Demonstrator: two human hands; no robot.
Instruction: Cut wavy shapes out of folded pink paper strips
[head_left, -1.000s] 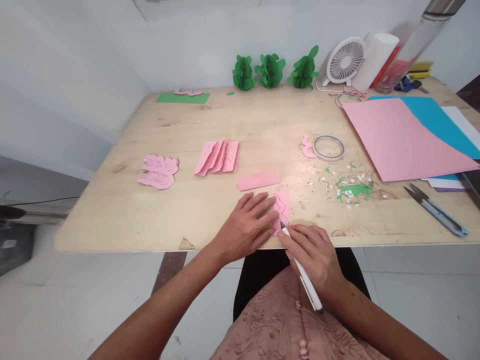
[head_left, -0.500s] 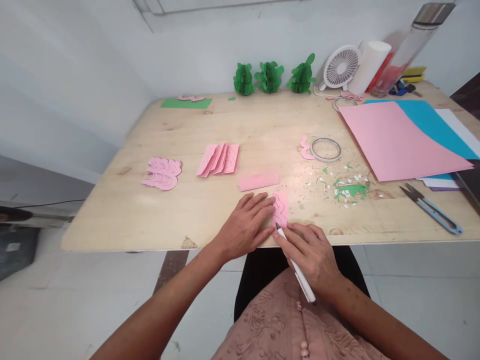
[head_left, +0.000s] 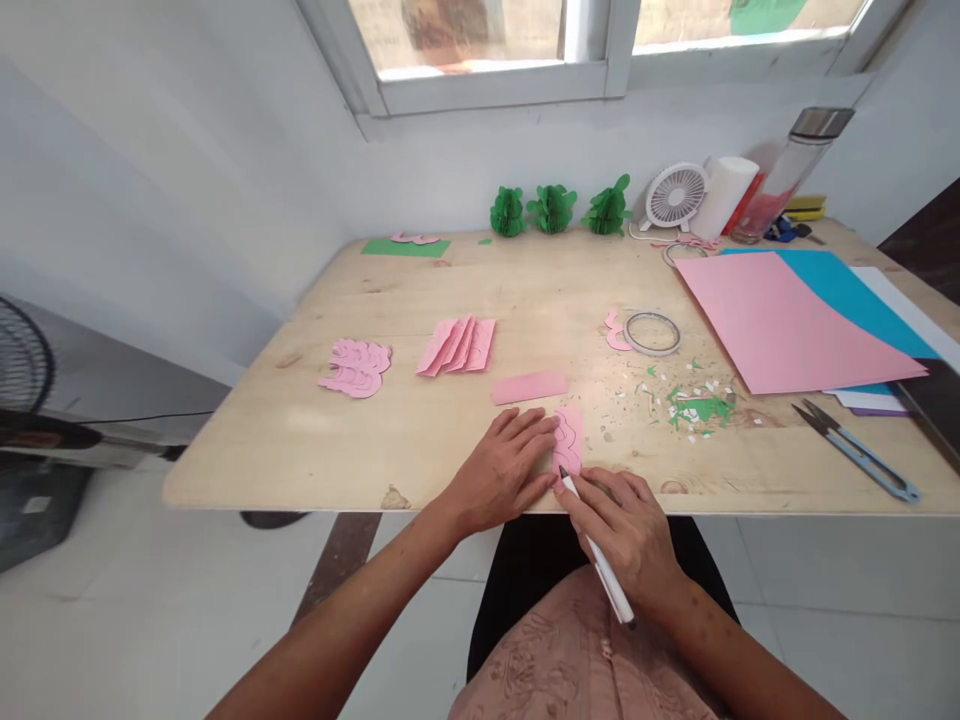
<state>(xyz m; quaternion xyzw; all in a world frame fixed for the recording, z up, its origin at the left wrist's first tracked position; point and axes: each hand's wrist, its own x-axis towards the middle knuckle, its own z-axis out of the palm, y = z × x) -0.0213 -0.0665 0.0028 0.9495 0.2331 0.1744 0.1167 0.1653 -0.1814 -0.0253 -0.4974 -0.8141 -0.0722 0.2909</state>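
Near the table's front edge, my left hand (head_left: 510, 465) lies flat with its fingers stretched out, their tips pressing the left side of a small pink paper piece (head_left: 571, 440). Curved dark outlines are drawn on that paper. My right hand (head_left: 626, 520) grips a white pen (head_left: 609, 580), its dark tip at the paper's lower part. Just beyond lies a folded pink paper strip (head_left: 529, 387). Further left are a pleated pink paper (head_left: 459, 346) with drawn curves and a stack of wavy pink cutouts (head_left: 356, 367).
Blue-handled snips (head_left: 859, 450) lie at the right, beside green and white scraps (head_left: 701, 405). A tape roll (head_left: 651, 333) touches or nearly touches a pink cutout (head_left: 617, 330). Pink sheets (head_left: 795, 320) cover blue ones. Green paper figures (head_left: 552, 210), a small fan (head_left: 675, 196) and a bottle (head_left: 776, 185) stand behind.
The camera view has tilted up, so the window and more wall show. The pen tip stays near the same part of the paper, and both hands keep their places.
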